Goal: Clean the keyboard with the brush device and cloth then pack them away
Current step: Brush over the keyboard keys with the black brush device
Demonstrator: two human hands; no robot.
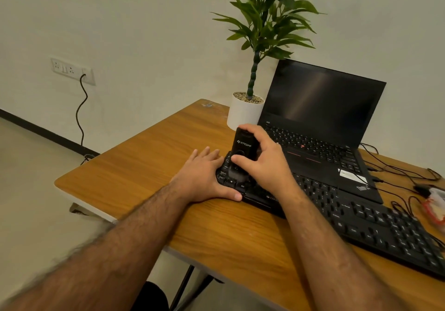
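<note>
At the far left, a white wall socket plate (72,70) carries a black power cord (81,113) that hangs down toward the floor. Moving right, the brown wood-grain table top (144,156) supports your work area. Your left hand (204,178) lies flat with its fingers straight and together on the table at the left end of the black full-size external keyboard (361,219), and its thumb presses against the keyboard's front left corner. Just beside it, your right hand (262,161) grips the black upright handheld brush device (243,145), with the fingers curled over its top and far side and the thumb laid across its front below the white logo. The device stands on the leftmost keys, its grey brush head (237,174) touching them. Behind your hands stands a white round pot holding a green leafy plant (245,112). To the right, an open black laptop with a dark screen (320,108) sits just behind the keyboard. At the far right edge, thin black cables (399,168) lie tangled on the table
</note>
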